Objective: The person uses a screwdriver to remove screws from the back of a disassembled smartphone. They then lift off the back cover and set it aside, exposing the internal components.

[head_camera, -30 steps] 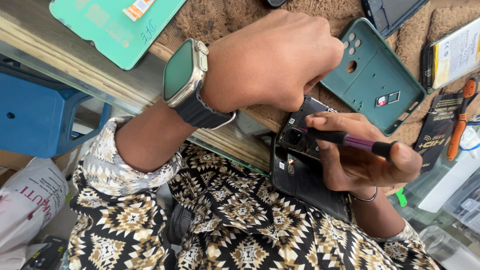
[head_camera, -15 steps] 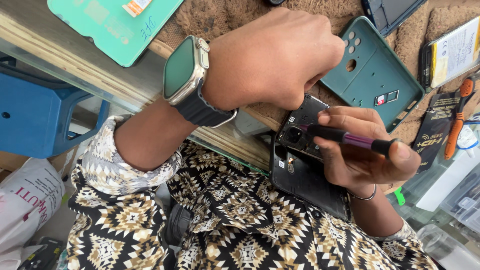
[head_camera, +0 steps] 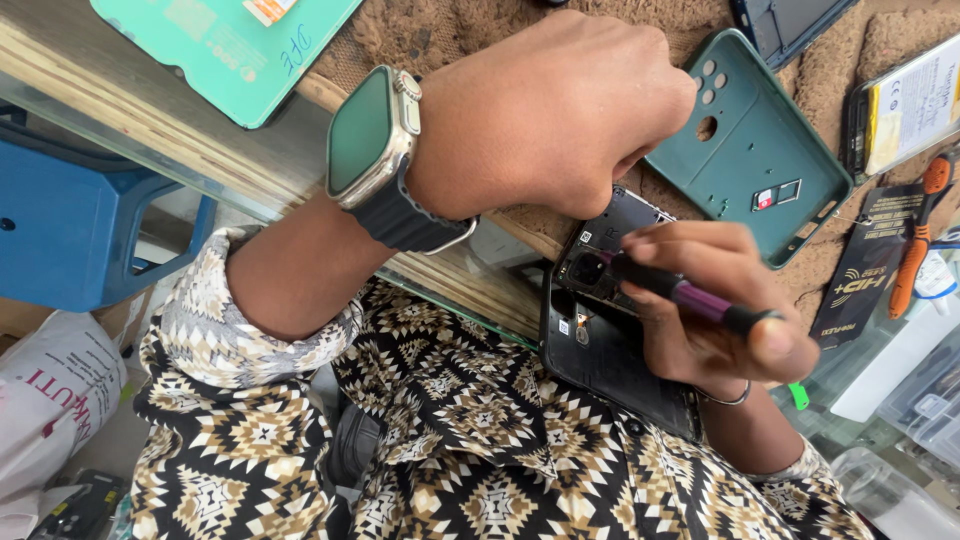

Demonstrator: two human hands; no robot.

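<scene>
Centrally in the head view, the left hand (head_camera: 555, 110) is curled into a fist over the top edge of an opened phone (head_camera: 610, 330), gripping it. Just right of centre, the right hand (head_camera: 715, 310) pinches a purple screwdriver (head_camera: 690, 295), tip at the phone's camera end. A green back cover (head_camera: 755, 150) lies at upper right, an orange tool (head_camera: 915, 240) at the right edge.

Green phone cover (head_camera: 750, 150), orange-handled tool (head_camera: 918, 240), blue stool (head_camera: 80, 220), battery (head_camera: 910, 105) nr bench edge.
</scene>
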